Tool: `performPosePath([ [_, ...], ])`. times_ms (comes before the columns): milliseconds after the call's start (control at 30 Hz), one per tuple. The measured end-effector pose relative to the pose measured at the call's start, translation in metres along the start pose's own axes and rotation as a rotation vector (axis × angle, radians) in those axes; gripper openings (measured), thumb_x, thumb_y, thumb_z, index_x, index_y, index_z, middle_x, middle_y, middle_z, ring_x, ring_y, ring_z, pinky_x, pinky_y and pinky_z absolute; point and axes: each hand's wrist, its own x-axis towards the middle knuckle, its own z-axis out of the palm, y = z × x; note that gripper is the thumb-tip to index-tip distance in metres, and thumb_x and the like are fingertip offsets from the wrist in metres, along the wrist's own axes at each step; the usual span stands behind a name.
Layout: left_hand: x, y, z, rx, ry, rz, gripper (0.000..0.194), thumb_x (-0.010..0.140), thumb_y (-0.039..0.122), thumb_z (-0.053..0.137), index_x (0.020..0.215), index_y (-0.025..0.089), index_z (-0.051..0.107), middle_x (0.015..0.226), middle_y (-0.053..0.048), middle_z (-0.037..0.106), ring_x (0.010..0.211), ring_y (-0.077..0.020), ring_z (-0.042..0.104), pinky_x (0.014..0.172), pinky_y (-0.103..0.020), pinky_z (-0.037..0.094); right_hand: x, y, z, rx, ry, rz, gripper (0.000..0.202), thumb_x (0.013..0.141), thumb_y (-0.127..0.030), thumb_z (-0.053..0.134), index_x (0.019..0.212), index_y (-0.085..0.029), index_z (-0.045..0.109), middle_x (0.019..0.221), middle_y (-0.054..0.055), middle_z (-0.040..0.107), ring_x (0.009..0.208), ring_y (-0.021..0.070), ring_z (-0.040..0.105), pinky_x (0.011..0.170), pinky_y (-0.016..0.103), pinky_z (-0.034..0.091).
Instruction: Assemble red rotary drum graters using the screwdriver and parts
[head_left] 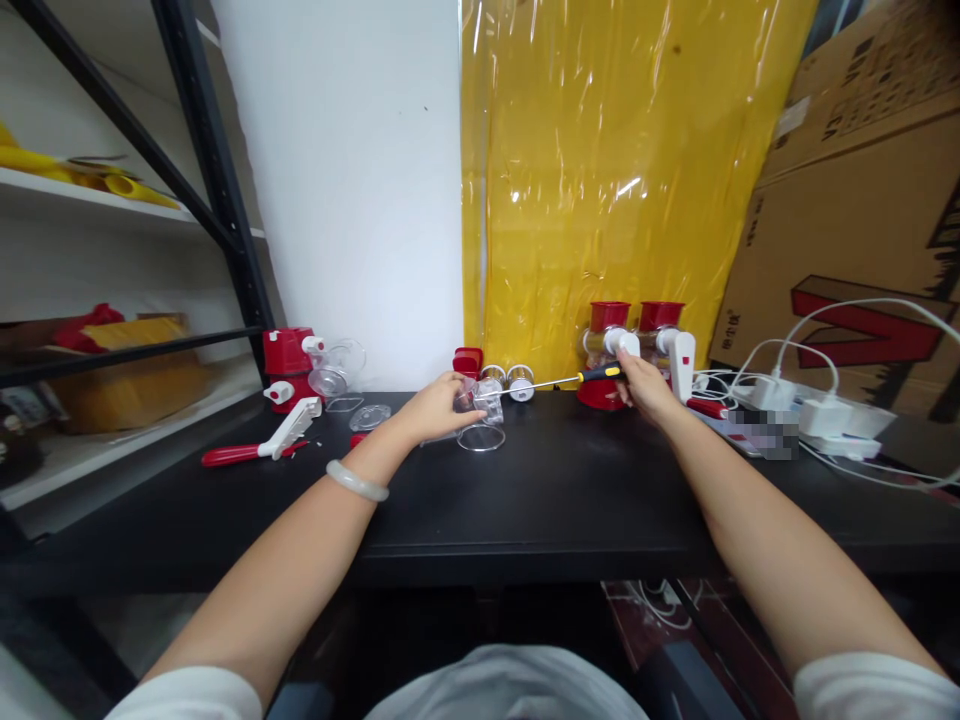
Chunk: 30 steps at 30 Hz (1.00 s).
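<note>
My right hand (pixel 643 385) is closed around the end of a screwdriver (pixel 601 373) with a black and yellow handle. Its long metal shaft points left, and the tip reaches a clear plastic housing (pixel 491 405). The fingers of my left hand (pixel 442 402) grip that housing near the table's middle; part of it is hidden by the hand. A clear round rim (pixel 481 438) lies at its lower edge. Just behind are two metal-and-clear drums (pixel 520 383) and a red plastic piece (pixel 468 361). Beyond my right hand stand two red-and-white rotary graters (pixel 609 318).
At left on the black table (pixel 525 500) are a red grater base (pixel 288 360), a white-and-red crank handle (pixel 262 448) and a clear lid (pixel 370 417). White chargers and cables (pixel 823 415) lie at right, beside a phone (pixel 739 436). A large cardboard box (pixel 847 230) stands behind them.
</note>
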Motion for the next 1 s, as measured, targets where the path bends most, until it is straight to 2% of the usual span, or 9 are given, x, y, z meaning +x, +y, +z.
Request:
performPosePath([
  [133, 0.0, 0.0, 0.001, 0.009, 0.006, 0.003, 0.045, 0.075, 0.061, 0.059, 0.085, 0.017, 0.06, 0.099, -0.008, 0.057, 0.089, -0.0225, 0.058, 0.083, -0.038, 0.047, -0.001, -0.006, 0.004, 0.236, -0.021, 0.143, 0.024, 0.081, -0.046, 0.053, 0.089, -0.024, 0.052, 0.062, -0.001, 0.062, 0.045, 0.0158, 0.06, 0.045, 0.03, 0.051],
  [267, 0.0, 0.001, 0.0, -0.002, -0.004, -0.015, 0.043, 0.075, 0.06, 0.06, 0.083, 0.018, 0.06, 0.099, -0.008, 0.058, 0.088, -0.0224, 0.058, 0.082, -0.037, 0.047, -0.005, -0.011, 0.005, 0.346, -0.061, 0.055, 0.023, 0.072, -0.032, 0.06, 0.093, -0.026, 0.053, 0.082, -0.002, 0.066, 0.06, 0.0154, 0.066, 0.056, 0.032, 0.055],
  [333, 0.0, 0.001, 0.0, -0.01, -0.004, -0.007, 0.043, 0.074, 0.06, 0.06, 0.083, 0.017, 0.061, 0.098, -0.008, 0.058, 0.087, -0.0224, 0.058, 0.082, -0.037, 0.047, -0.006, -0.011, 0.004, 0.285, -0.038, 0.018, 0.02, 0.073, -0.037, 0.063, 0.085, -0.024, 0.055, 0.074, -0.001, 0.065, 0.054, 0.0149, 0.063, 0.052, 0.03, 0.053],
  [433, 0.0, 0.002, -0.001, -0.024, 0.002, 0.002, 0.043, 0.074, 0.06, 0.061, 0.082, 0.017, 0.061, 0.096, -0.008, 0.057, 0.086, -0.0222, 0.058, 0.081, -0.038, 0.047, -0.005, -0.008, 0.001, 0.067, 0.015, 0.012, 0.032, 0.076, -0.052, 0.062, 0.07, -0.021, 0.054, 0.047, -0.001, 0.054, 0.036, 0.0129, 0.047, 0.036, 0.026, 0.039],
  [500, 0.0, 0.002, -0.001, -0.027, 0.007, 0.003, 0.043, 0.074, 0.06, 0.061, 0.082, 0.017, 0.061, 0.096, -0.008, 0.057, 0.086, -0.0222, 0.057, 0.081, -0.038, 0.047, -0.004, -0.007, 0.0, 0.021, 0.022, 0.037, 0.038, 0.079, -0.058, 0.056, 0.07, -0.021, 0.054, 0.039, -0.002, 0.047, 0.031, 0.0121, 0.04, 0.033, 0.025, 0.033],
  [633, 0.0, 0.002, -0.001, -0.022, 0.006, 0.004, 0.043, 0.074, 0.059, 0.061, 0.082, 0.017, 0.061, 0.098, -0.008, 0.057, 0.087, -0.0223, 0.057, 0.082, -0.038, 0.047, -0.004, -0.01, 0.002, 0.299, -0.065, 0.109, 0.025, 0.08, -0.048, 0.05, 0.088, -0.024, 0.052, 0.064, -0.001, 0.062, 0.047, 0.016, 0.059, 0.048, 0.031, 0.05],
  [733, 0.0, 0.002, -0.001, -0.008, -0.002, 0.001, 0.043, 0.074, 0.06, 0.061, 0.081, 0.017, 0.061, 0.099, -0.008, 0.057, 0.088, -0.0227, 0.057, 0.082, -0.038, 0.047, -0.005, -0.012, 0.003, 0.35, -0.076, 0.077, 0.024, 0.075, -0.039, 0.057, 0.094, -0.027, 0.048, 0.078, -0.003, 0.064, 0.058, 0.0159, 0.065, 0.057, 0.033, 0.054],
  [933, 0.0, 0.003, -0.001, -0.005, -0.004, -0.012, 0.044, 0.074, 0.061, 0.06, 0.08, 0.017, 0.06, 0.098, -0.008, 0.057, 0.087, -0.0226, 0.057, 0.082, -0.038, 0.047, -0.002, -0.005, 0.001, 0.099, -0.013, 0.039, 0.039, 0.079, -0.061, 0.053, 0.082, -0.023, 0.051, 0.045, -0.003, 0.053, 0.032, 0.0134, 0.047, 0.037, 0.026, 0.038],
  [1000, 0.0, 0.004, -0.001, -0.01, -0.002, -0.013, 0.043, 0.074, 0.06, 0.06, 0.08, 0.017, 0.06, 0.098, -0.008, 0.057, 0.087, -0.0224, 0.057, 0.082, -0.038, 0.047, 0.0, -0.003, 0.001, 0.169, -0.029, 0.085, 0.037, 0.082, -0.058, 0.047, 0.086, -0.022, 0.053, 0.049, -0.002, 0.056, 0.035, 0.0153, 0.051, 0.039, 0.028, 0.042],
])
